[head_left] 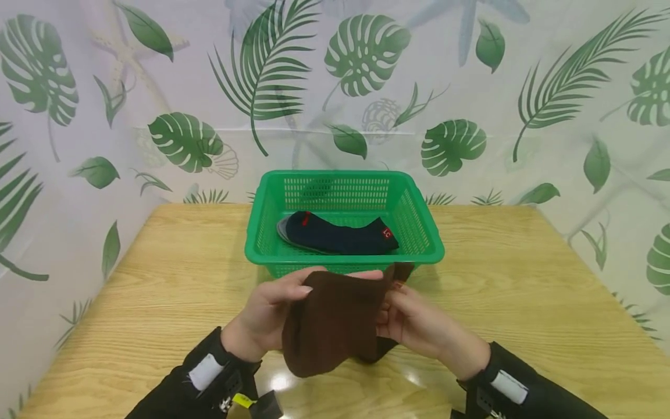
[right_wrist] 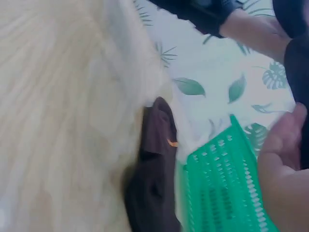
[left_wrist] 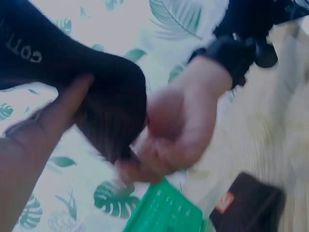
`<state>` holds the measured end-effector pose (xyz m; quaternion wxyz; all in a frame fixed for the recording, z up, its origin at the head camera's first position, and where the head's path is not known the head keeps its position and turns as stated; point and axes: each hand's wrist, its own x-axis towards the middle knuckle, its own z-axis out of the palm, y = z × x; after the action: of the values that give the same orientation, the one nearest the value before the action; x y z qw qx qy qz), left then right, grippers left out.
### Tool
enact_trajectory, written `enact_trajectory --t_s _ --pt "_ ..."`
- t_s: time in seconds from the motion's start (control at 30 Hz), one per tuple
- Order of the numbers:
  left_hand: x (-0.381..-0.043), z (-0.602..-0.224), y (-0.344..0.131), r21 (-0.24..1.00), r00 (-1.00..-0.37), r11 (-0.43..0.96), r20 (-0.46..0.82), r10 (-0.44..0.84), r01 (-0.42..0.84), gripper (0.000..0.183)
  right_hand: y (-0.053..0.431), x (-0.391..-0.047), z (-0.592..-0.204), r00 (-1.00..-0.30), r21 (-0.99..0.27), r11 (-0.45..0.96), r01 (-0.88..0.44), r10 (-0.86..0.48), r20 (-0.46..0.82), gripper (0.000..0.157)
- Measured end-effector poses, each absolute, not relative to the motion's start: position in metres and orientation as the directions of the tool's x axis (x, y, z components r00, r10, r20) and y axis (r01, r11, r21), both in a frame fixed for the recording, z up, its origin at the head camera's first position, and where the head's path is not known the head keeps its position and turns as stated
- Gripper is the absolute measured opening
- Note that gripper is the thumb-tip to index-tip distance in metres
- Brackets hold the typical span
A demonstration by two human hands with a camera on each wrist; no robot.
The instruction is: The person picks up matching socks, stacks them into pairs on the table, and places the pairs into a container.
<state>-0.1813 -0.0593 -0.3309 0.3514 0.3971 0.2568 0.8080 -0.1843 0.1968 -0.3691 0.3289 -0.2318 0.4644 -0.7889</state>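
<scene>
A dark brown sock [head_left: 335,320] is held up in front of the basket. My left hand [head_left: 264,311] grips one side of it, thumb on the near face and fingers behind. On the other side my right hand [head_left: 416,326] pinches the sock near its raised end. The left wrist view shows pale lettering on the held sock [left_wrist: 113,92]. A second dark brown sock [right_wrist: 157,164] with a small orange mark lies on the table below; in the head view the held one mostly hides it.
A green perforated basket [head_left: 253,244] stands just beyond my hands. Inside it lie navy socks [head_left: 340,235] with red marks and a grey toe. The wood-look table [head_left: 513,279] meets a leaf-patterned sheet [head_left: 314,116] at the back and sides.
</scene>
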Motion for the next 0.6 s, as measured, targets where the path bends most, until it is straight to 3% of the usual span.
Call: enact_trajectory --t_s 0.07,0.13,0.27,0.33,0.43,0.5,0.6 --pt "-0.184 -0.333 -0.067 0.766 -0.441 -0.568 0.416 0.795 -0.301 0.020 0.201 -0.185 -0.369 -0.737 -0.871 -0.411 0.270 -0.670 0.088 0.029" --pt "-0.189 -0.335 -0.078 0.843 -0.486 -0.495 0.350 0.801 -0.210 0.019 0.212 -0.186 -0.367 -0.812 -0.906 -0.378 0.191 -0.579 0.070 0.030" --pt "-0.203 -0.337 -0.099 0.988 -0.681 -0.154 0.130 0.721 0.026 0.009 0.236 -0.186 -0.364 -0.907 -0.984 -0.140 0.112 -0.418 -0.044 0.021" --pt "-0.209 -0.341 -0.105 0.991 -0.771 0.100 0.006 0.637 0.090 0.010 0.243 -0.185 -0.366 -0.920 -0.995 0.006 0.104 -0.379 -0.099 0.019" --pt "-0.214 -0.351 -0.111 0.918 -0.838 0.386 -0.140 0.527 0.090 0.020 0.245 -0.185 -0.372 -0.915 -0.975 0.206 0.082 -0.373 -0.156 0.025" --pt "-0.214 -0.359 -0.112 0.887 -0.844 0.459 -0.208 0.495 0.050 0.033 0.244 -0.185 -0.376 -0.907 -0.948 0.312 0.058 -0.381 -0.181 0.027" --pt "-0.214 -0.369 -0.112 0.862 -0.846 0.505 -0.239 0.477 0.041 0.040 0.243 -0.185 -0.381 -0.897 -0.904 0.424 0.056 -0.377 -0.232 0.015"
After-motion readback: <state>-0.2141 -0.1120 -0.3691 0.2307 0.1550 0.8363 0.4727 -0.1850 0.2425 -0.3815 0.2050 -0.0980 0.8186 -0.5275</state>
